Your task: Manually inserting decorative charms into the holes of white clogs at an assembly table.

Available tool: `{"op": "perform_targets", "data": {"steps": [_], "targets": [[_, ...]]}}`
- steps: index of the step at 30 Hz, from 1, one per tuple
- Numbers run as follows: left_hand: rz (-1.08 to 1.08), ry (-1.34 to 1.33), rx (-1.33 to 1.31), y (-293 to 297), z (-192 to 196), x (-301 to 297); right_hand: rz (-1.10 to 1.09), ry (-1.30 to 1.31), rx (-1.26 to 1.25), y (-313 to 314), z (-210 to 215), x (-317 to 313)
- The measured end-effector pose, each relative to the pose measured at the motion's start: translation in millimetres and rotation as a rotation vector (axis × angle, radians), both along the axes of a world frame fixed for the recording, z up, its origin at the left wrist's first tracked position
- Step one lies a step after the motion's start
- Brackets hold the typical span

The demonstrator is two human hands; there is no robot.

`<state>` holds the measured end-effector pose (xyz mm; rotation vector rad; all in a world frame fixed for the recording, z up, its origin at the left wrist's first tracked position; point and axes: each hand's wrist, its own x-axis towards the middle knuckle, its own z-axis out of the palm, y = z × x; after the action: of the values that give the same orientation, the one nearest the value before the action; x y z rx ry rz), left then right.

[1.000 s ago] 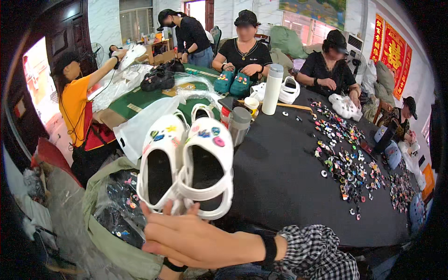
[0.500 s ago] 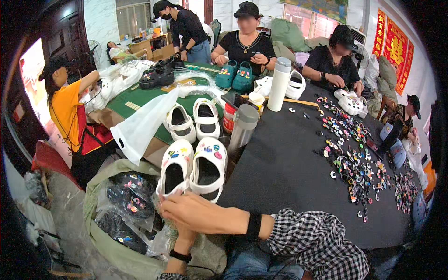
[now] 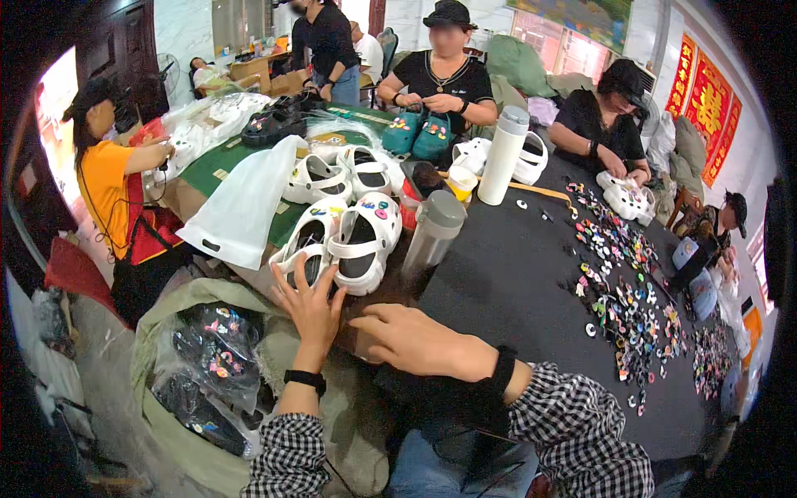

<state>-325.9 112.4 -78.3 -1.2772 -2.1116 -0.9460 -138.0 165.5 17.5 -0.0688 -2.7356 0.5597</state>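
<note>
My left hand (image 3: 309,313) has its fingers spread against the heel of a white clog (image 3: 311,235) with colourful charms on its toe. Beside that clog stands its mate, another white clog (image 3: 365,242) with charms. My right hand (image 3: 427,342) is held low at the table's near edge, fingers stretched toward the left and apart from the clogs; I see nothing in it. A second pair of white clogs (image 3: 319,178) sits just beyond the first. Left of my left hand, a green sack (image 3: 158,319) holds bagged black clogs (image 3: 217,342) with charms.
A steel tumbler (image 3: 433,232) and a white bottle (image 3: 503,158) stand right of the clogs. Many loose charms (image 3: 627,290) cover the black tabletop (image 3: 498,290). A white plastic bag (image 3: 241,207) lies left of the clogs. Several people work around the table, one handling teal clogs (image 3: 419,133).
My hands, crossed together at the clogs' heels before, have come apart; the left has spread its fingers. The near clogs sit farther back, closer to the second pair. My view has shifted slightly.
</note>
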Motion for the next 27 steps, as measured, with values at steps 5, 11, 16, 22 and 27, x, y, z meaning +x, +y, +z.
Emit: {"op": "perform_targets", "data": {"steps": [5,11,16,22,27], "targets": [[-0.013,0.012,-0.002,-2,-7,-19,0.04,-0.286,-0.006,4,-18,9],[-0.138,-0.031,0.031,-16,0,-13,0.043,-0.504,0.138,10,-16,3],[-0.409,-0.32,-0.056,-102,0,-30,0.048,-0.54,-0.004,10,0,7],[0.051,-0.819,-0.181,-270,-33,-150,0.105,-0.466,-0.043,8,-11,5],[0.424,-0.994,0.103,-321,-86,-187,0.108,-0.471,-0.076,10,-7,5]]}}
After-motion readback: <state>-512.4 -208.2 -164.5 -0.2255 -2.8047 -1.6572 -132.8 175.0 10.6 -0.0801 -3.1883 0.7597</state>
